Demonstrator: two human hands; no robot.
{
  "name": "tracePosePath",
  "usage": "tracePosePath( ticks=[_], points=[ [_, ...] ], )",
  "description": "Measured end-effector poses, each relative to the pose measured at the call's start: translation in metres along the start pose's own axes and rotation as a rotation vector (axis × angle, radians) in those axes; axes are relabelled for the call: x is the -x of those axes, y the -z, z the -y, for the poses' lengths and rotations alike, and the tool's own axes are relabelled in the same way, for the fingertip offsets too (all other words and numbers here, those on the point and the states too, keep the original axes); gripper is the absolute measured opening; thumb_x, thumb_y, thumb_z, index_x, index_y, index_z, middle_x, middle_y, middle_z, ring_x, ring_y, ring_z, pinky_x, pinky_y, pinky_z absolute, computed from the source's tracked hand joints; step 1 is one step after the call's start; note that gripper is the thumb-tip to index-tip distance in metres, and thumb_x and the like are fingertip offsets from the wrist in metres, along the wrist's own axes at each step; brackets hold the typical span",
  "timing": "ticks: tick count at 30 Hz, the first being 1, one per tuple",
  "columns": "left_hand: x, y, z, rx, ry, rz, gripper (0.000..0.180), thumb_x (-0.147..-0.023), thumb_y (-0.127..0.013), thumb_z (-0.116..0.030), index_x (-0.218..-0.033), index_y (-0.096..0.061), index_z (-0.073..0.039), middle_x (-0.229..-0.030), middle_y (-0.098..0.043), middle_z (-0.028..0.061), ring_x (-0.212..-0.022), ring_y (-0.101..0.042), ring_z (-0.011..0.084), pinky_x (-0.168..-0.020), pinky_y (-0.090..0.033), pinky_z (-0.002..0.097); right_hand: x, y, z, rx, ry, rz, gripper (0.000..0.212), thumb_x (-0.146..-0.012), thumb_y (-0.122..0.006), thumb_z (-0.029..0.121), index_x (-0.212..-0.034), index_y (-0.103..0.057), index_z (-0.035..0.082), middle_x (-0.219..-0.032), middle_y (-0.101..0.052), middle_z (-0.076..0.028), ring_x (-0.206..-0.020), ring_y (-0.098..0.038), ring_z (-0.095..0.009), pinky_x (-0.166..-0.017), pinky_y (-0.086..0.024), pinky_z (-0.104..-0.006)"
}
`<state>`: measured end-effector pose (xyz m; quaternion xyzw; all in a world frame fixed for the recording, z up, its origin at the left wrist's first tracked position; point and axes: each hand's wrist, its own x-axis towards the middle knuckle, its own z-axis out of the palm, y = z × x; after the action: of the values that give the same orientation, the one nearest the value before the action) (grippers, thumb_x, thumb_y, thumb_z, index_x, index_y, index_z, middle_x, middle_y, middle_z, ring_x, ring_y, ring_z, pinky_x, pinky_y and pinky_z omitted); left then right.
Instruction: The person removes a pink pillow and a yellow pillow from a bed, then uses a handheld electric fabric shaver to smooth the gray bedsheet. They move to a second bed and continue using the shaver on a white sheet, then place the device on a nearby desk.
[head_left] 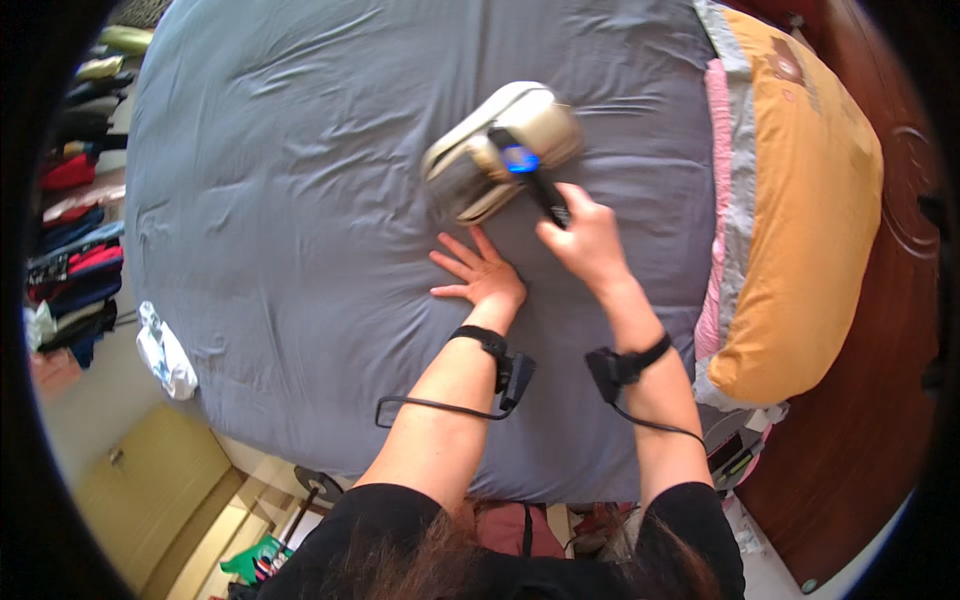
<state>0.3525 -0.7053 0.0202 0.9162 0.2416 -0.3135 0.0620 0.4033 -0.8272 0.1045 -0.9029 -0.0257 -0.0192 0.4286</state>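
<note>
My right hand [588,238] is wrapped round the black handle of a beige handheld mattress vacuum [548,108]. A blue light glows where the handle meets the body, and the vacuum looks slightly blurred. Its wide head rests on the grey fitted sheet [300,220] of a bed. Just below the vacuum, my left hand [480,275] lies flat on the sheet with its fingers spread, apart from the machine. Wrinkles run across the sheet around both hands. Each of my forearms wears a black strap with a small dark device and a cable.
Orange bedding [805,230] and a pink folded edge [716,200] lie along the right side, beside a dark red wooden headboard [850,440]. A white cloth [165,350] hangs at the left edge. Clothes [85,250] are stacked on shelves at far left, above a yellowish door [150,490].
</note>
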Motion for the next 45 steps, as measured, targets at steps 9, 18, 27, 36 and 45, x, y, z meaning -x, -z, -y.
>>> tracePosePath(
  ticks=[9, 18, 27, 36, 45],
  points=[
    [0.005, 0.019, 0.008, 0.011, 0.045, 0.127, 0.108, -0.086, -0.062, -0.013, -0.157, 0.020, -0.012, -0.156, 0.027, 0.0331, -0.142, 0.021, 0.0588, -0.097, -0.007, 0.0865, -0.097, 0.007, -0.034, -0.045, -0.114, -0.315, 0.033, -0.075, -0.070, 0.025, -0.100, -0.069, 0.004, -0.083, -0.070, -0.021, -0.082, -0.069, -0.040, -0.074, -0.054, -0.0475],
    [-0.003, 0.022, 0.000, -0.002, 0.084, 0.134, 0.115, -0.083, -0.065, -0.012, -0.155, 0.025, -0.012, -0.156, 0.029, 0.0326, -0.143, 0.022, 0.0568, -0.100, -0.005, 0.0852, 0.006, 0.012, -0.081, -0.084, -0.526, -0.695, 0.048, -0.082, -0.074, 0.033, -0.113, -0.059, 0.001, -0.093, -0.069, -0.021, -0.089, -0.067, -0.042, -0.078, -0.051, -0.0459],
    [-0.005, 0.023, -0.007, 0.002, 0.117, 0.083, 0.122, -0.083, -0.071, -0.017, -0.154, 0.028, -0.018, -0.155, 0.033, 0.0301, -0.144, 0.025, 0.0535, -0.103, -0.006, 0.0829, 0.303, -0.010, -0.006, -0.399, -0.962, -0.751, 0.032, -0.091, -0.070, 0.013, -0.113, -0.051, 0.000, -0.078, -0.055, -0.001, -0.063, -0.054, -0.010, -0.058, -0.047, -0.0276],
    [0.002, 0.010, 0.029, 0.129, -0.145, -0.043, 0.113, -0.081, -0.058, -0.004, -0.154, 0.027, -0.019, -0.156, 0.032, 0.0284, -0.144, 0.027, 0.0515, -0.105, 0.000, 0.0806, 0.186, 0.004, -0.020, -1.142, -0.463, -0.742, 0.030, -0.088, -0.070, 0.006, -0.102, -0.044, 0.003, -0.068, -0.051, -0.003, -0.046, -0.052, -0.013, -0.040, -0.043, -0.0297],
    [0.071, -0.070, 0.149, -0.153, -0.728, -0.174, 0.107, -0.071, -0.057, 0.001, -0.161, -0.003, -0.019, -0.164, 0.006, 0.0240, -0.151, 0.006, 0.0485, -0.109, -0.005, 0.0779, 0.355, -0.022, -0.008, -0.807, -0.772, -0.528, 0.023, -0.091, -0.069, 0.013, -0.097, -0.047, 0.006, -0.057, -0.051, -0.001, -0.037, -0.049, -0.012, -0.035, -0.038, -0.0293]
  ],
)
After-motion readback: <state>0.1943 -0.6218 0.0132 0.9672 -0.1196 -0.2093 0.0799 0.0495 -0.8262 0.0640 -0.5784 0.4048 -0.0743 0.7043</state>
